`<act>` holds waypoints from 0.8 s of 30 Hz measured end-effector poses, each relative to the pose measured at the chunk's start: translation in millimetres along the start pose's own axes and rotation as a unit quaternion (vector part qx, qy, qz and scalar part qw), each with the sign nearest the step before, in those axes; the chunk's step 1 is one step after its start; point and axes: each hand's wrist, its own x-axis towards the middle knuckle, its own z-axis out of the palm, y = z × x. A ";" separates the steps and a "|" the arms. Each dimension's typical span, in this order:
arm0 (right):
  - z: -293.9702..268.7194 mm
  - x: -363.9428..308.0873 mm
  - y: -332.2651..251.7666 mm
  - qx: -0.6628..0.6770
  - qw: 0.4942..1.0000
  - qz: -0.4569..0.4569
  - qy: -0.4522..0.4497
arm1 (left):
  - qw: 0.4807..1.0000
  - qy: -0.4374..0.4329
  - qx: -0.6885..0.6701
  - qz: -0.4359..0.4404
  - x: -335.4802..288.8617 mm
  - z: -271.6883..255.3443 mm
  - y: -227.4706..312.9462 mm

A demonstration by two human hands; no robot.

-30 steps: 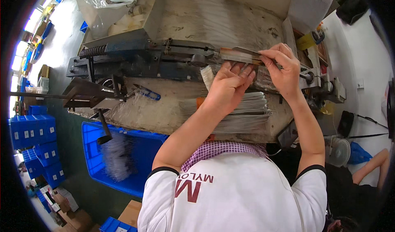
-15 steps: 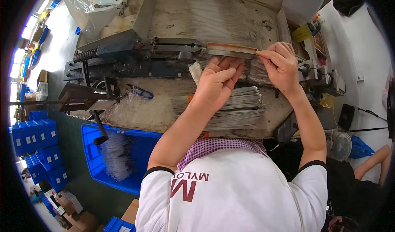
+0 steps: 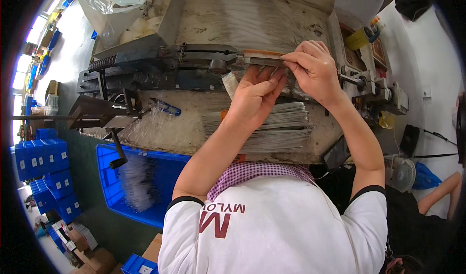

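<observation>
A narrow strip with an orange upper edge (image 3: 264, 53) lies along the dark metal bench machine (image 3: 194, 55), with a grey metal bar (image 3: 262, 61) just below it. My right hand (image 3: 313, 72) has thumb and fingertips pinched together at the strip's right part; what is between them is too small to name. Palm up below the bar, my left hand (image 3: 259, 92) holds its thumb against curled fingers, and their tips are partly hidden. A bundle of thin grey wires (image 3: 286, 128) lies on the bench under my left forearm. Beside my left wrist is a pale cylindrical roll (image 3: 230, 83).
At the left stands a crank handle (image 3: 118, 163) over a blue bin (image 3: 109, 186) holding pale bristly pieces (image 3: 138, 184). Blue-handled pliers (image 3: 167, 108) lie on the bench. A metal shaft (image 3: 352, 79) sits right of my right hand. Fine pale strands (image 3: 245, 16) spread behind the machine.
My right hand has moved left along the strip, closer to my left hand, still pinched. My left hand has hardly moved.
</observation>
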 end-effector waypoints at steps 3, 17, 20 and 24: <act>-0.9 0.4 -0.8 -0.008 1.000 0.002 -0.009 | 1.000 -0.008 0.004 0.005 0.1 0.2 0.2; -13.2 0.6 -20.3 0.067 0.997 -0.004 -0.027 | 1.000 -0.029 0.007 -0.003 -0.1 -1.4 1.2; 0.1 -0.3 -19.0 -0.044 0.998 -0.043 0.000 | 1.000 -0.023 0.000 0.019 0.6 1.5 -0.3; -11.2 -1.2 -20.4 -0.021 0.996 0.085 -0.001 | 0.999 -0.009 0.027 0.023 -0.2 6.1 2.5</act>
